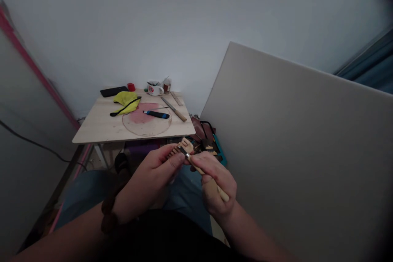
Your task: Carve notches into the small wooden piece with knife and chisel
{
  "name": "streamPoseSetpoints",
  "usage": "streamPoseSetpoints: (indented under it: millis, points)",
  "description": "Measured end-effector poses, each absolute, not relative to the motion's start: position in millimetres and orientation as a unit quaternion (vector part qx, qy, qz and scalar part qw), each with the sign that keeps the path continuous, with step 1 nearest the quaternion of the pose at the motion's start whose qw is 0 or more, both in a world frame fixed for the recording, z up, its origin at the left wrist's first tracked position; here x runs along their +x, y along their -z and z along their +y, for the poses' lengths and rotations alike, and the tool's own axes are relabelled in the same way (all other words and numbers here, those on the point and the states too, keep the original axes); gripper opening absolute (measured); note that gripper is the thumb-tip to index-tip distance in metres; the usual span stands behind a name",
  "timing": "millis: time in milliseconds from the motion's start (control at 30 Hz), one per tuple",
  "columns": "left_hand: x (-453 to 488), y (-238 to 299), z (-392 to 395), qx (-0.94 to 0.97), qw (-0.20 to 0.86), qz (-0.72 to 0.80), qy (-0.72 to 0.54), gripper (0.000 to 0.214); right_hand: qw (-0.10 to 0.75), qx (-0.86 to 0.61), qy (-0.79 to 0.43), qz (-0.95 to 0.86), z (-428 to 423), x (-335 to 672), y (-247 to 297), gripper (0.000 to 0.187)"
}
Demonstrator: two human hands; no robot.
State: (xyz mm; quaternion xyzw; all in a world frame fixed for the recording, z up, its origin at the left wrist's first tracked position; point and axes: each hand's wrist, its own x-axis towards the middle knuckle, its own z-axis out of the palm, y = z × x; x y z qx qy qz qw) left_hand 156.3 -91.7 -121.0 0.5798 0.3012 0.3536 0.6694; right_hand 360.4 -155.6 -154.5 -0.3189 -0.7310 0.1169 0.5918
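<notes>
Between the thumb and fingers of my left hand point(156, 168) is a small pale carved wooden piece point(186, 144) with a row of slots or teeth along one side. My fingers cover part of it. My right hand point(216, 182) is wrapped round the light wooden handle of a carving knife point(198, 168). Its shiny collar and short dark blade point up and left, with the tip at the wooden piece beside my left thumb. Both hands are close together above my lap, in front of the table's near edge.
On the low wooden table point(92, 129) lie a yellow cloth pouch point(125, 100), a black-and-blue utility knife point(156, 114), a wooden-handled file point(174, 109) and a black phone point(113, 91). A mug point(155, 88) holds tools. A white panel point(301, 151) stands close on the right.
</notes>
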Motion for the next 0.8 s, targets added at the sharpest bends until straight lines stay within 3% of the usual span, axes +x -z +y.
streamPoseSetpoints:
  millis: [400, 800]
  points:
    - [162.7, 120.5, -96.4, 0.504, 0.746, 0.254, -0.353, 0.036, 0.626, -0.301, -0.114, -0.711, -156.5, 360.0, 151.2, 0.046]
    - [156.7, 119.5, -93.2, 0.534, 0.72, 0.257, -0.362, 0.032, 0.618, -0.292, -0.138, -0.717, -157.6, 360.9, 145.9, 0.044]
